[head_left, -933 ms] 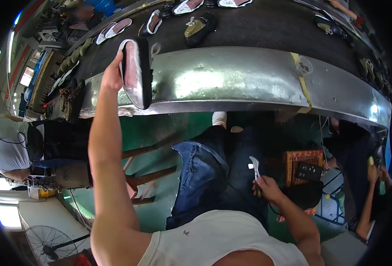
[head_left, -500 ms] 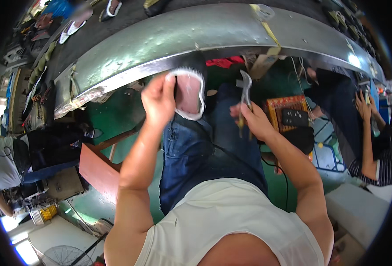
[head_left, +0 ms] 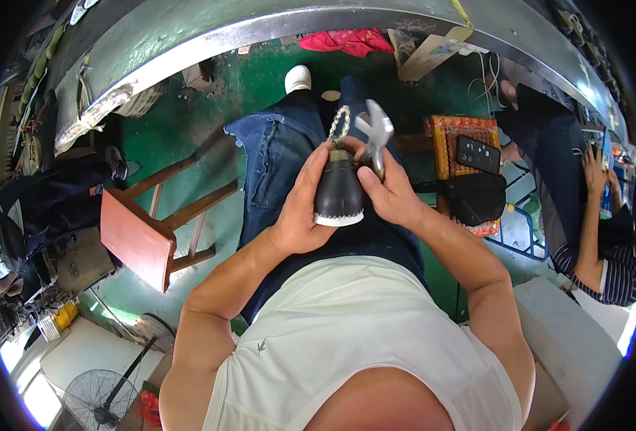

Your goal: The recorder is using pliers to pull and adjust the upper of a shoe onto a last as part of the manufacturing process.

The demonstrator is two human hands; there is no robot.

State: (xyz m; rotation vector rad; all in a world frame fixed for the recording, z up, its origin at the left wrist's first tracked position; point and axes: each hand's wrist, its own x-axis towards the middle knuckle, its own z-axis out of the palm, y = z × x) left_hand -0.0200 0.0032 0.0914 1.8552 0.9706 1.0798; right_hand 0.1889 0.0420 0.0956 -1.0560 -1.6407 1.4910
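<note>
A black shoe upper on a last (head_left: 338,192) is held above my lap, its broad end toward me and edged with a white, jagged trim. My left hand (head_left: 301,208) is closed round its left side. The silver-headed lasting pincers (head_left: 377,128) stand up from my right hand (head_left: 392,192), which is wrapped round their handles. The right thumb and fingers also press against the shoe's right side. A pale braided cord loop (head_left: 341,122) rises from the shoe's far end. The pincers' handles are mostly hidden in my grip.
A grey metal bench edge (head_left: 260,25) curves across the far side. To the left stands a reddish wooden stool (head_left: 138,233). At right, a black phone (head_left: 478,154) and a black pouch (head_left: 474,197) lie on an orange woven seat (head_left: 444,133). Another person's hand (head_left: 593,172) is farther right.
Both hands have come together and nearer to me. The shoe has turned from its pinkish underside to its black upper, and the right hand now touches it. The view has tilted lower.
</note>
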